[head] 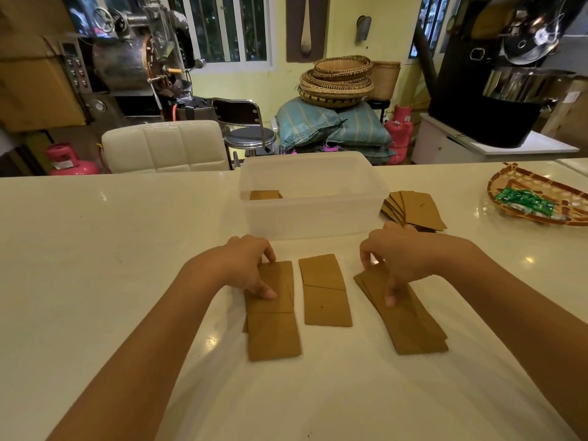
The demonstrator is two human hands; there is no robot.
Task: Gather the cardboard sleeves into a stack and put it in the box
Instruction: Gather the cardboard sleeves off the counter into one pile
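Mid-gathering: left hand (251,268) pressing fingers flat on left sleeve pile (272,310), right hand (397,259) likewise on right sleeve pile (404,313), neither gripping, middle sleeves (324,291) untouched between; next, probably, sliding piles together before lifting into clear box (313,214) just beyond.

Across my white table (95,249), a woven tray (537,198) holding green packets (521,202) sits far right. Beyond the table I see a cream padded chair (165,144), a metal stool (248,135), stacked baskets (337,78) on teal sacks (331,125), and pink gas cylinders (399,128).
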